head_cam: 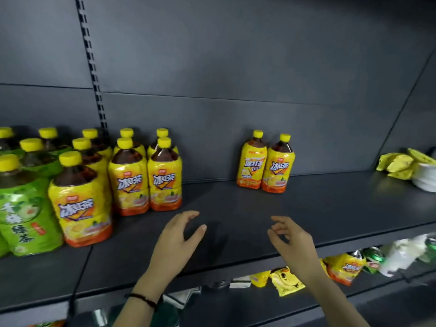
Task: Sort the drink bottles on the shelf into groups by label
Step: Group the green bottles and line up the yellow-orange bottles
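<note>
Shelf (259, 208) and back panel (236, 67) — dark grey, matt, smooth, metal in look. Slotted upright strip (94, 74) same finish. Yellow-label bottles (146, 180) — clear plastic under glossy shrink film, light glinting on wrinkled wrap; caps (70, 158) smooth yellow plastic. Green-label bottles (23, 213) carry same shiny film. Yellow snack packets (286, 280) on lower shelf: crinkled glossy foil or plastic. White bowl (424, 178) at right — smooth, semi-gloss. Wristband (144, 299) dark, cord-like, matt.

Head camera looks forward, slightly down (close up), at the shelf (259, 208).
</note>
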`<move>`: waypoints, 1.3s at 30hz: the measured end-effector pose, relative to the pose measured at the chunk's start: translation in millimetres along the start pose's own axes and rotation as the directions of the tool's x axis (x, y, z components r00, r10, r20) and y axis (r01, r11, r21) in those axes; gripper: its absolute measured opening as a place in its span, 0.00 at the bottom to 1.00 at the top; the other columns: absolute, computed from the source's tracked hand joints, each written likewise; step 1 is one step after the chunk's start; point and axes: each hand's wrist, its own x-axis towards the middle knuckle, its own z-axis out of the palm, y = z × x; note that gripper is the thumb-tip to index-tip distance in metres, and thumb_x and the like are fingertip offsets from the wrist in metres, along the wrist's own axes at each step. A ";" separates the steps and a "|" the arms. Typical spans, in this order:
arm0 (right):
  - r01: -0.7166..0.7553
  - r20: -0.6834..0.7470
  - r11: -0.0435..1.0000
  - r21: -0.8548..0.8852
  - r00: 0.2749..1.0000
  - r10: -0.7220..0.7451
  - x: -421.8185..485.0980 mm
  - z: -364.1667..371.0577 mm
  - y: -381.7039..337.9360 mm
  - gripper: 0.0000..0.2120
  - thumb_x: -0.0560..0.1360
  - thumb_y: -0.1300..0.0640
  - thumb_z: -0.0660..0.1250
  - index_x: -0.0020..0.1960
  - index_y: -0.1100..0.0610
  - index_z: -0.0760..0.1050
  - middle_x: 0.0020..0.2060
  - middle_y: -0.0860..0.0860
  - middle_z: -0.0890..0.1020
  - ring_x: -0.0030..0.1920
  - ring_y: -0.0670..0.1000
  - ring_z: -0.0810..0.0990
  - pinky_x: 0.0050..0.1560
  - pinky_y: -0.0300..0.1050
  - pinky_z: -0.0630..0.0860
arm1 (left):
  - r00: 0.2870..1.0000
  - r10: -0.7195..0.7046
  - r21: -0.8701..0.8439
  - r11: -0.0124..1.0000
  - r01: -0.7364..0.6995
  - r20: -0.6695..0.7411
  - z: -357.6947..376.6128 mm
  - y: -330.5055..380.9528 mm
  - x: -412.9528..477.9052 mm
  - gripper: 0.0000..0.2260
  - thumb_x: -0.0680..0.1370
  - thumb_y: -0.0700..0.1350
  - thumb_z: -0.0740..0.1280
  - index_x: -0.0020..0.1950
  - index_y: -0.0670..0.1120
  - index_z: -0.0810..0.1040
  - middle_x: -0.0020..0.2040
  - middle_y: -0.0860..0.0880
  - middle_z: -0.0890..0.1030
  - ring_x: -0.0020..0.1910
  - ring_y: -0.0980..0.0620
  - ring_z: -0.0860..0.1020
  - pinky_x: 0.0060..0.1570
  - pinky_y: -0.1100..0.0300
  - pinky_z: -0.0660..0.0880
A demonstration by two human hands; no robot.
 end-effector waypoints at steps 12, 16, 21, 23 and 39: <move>-0.050 0.031 0.998 -0.028 0.998 0.051 128.7 -23.2 89.9 0.21 0.74 0.56 0.70 0.65 0.53 0.71 0.55 0.49 0.76 0.53 0.48 0.77 0.52 0.41 0.73 | 1.000 -0.012 -0.002 1.000 0.012 -0.015 90.7 16.9 118.2 0.20 0.76 0.53 0.67 0.67 0.54 0.70 0.63 0.55 0.71 0.63 0.57 0.71 0.60 0.61 0.69; -0.065 -0.002 0.997 0.037 0.998 0.065 178.4 -24.8 99.5 0.24 0.74 0.56 0.71 0.67 0.51 0.67 0.59 0.50 0.73 0.54 0.50 0.76 0.50 0.42 0.72 | 0.998 -0.063 -0.133 0.989 0.060 -0.020 119.5 22.7 171.1 0.27 0.76 0.51 0.68 0.72 0.56 0.62 0.67 0.55 0.66 0.64 0.55 0.69 0.61 0.59 0.68; -0.104 -0.050 0.982 0.155 0.992 0.113 223.1 -27.0 106.6 0.35 0.72 0.55 0.73 0.73 0.54 0.59 0.61 0.49 0.70 0.57 0.50 0.73 0.50 0.42 0.71 | 0.996 -0.094 -0.276 0.957 0.090 -0.001 157.7 30.2 224.2 0.35 0.75 0.49 0.70 0.76 0.54 0.54 0.73 0.51 0.62 0.70 0.51 0.65 0.67 0.51 0.67; -0.086 -0.033 0.977 0.197 0.995 0.094 235.7 -25.4 109.1 0.38 0.70 0.56 0.75 0.74 0.54 0.58 0.63 0.47 0.69 0.61 0.49 0.72 0.55 0.46 0.74 | 0.995 -0.103 -0.321 0.942 0.096 -0.005 172.5 29.8 240.0 0.37 0.74 0.51 0.71 0.77 0.54 0.52 0.75 0.51 0.61 0.72 0.51 0.63 0.69 0.47 0.67; -0.054 0.118 0.912 0.406 0.993 0.006 270.9 -24.1 119.3 0.38 0.63 0.55 0.80 0.66 0.47 0.62 0.54 0.41 0.77 0.53 0.41 0.78 0.45 0.36 0.77 | 0.977 -0.191 -0.398 0.892 0.213 0.096 196.4 12.4 245.3 0.34 0.64 0.51 0.79 0.62 0.56 0.63 0.61 0.57 0.70 0.62 0.54 0.74 0.54 0.62 0.75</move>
